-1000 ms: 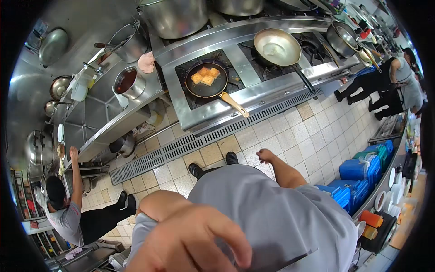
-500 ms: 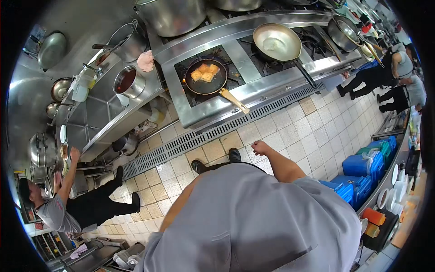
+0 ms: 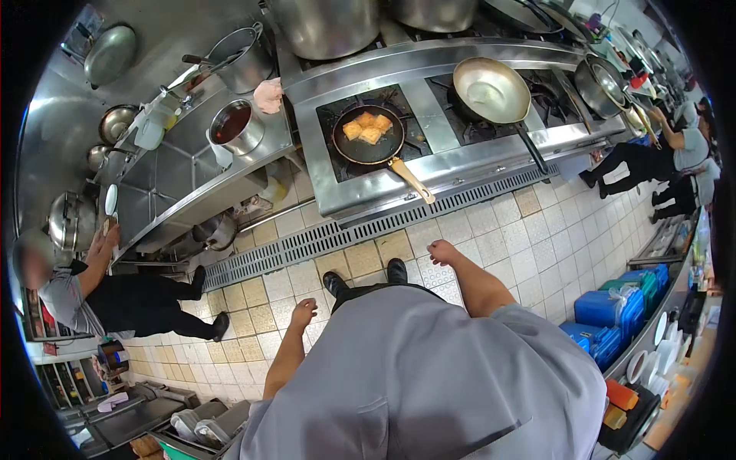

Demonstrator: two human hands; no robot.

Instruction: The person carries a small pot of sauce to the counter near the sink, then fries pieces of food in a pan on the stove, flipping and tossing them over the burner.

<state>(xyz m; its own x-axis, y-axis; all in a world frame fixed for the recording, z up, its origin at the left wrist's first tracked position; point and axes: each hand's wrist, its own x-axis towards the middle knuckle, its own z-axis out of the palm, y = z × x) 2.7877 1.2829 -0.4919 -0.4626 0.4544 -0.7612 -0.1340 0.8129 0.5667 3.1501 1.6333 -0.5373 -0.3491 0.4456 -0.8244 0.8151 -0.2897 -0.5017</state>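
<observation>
My left hand (image 3: 304, 313) hangs beside my grey shirt, above the tiled floor, with its fingers curled; what they hold, if anything, is too small to make out. On the other side, my right hand (image 3: 442, 253) hangs low with curled fingers, and nothing can be made out in it. Both hands are apart from the stove (image 3: 437, 115). Several golden-brown pieces of food (image 3: 369, 128) lie in a dark frying pan (image 3: 392, 148) on the nearest burner, its light handle pointing towards me. A larger pale pan (image 3: 491, 90) with a black handle sits farther right.
A pot of dark red liquid (image 3: 237, 128) stands on the steel counter at the left. One person (image 3: 77, 291) stands at far left, holding something small. Other people (image 3: 675, 153) are at far right. Blue bins (image 3: 609, 307) line the right side. A floor grate (image 3: 322, 239) runs below the stove.
My left hand has come down from close to the camera to my side. My right hand stays low. The person at the left has turned and brought both hands together. The view has shifted slightly.
</observation>
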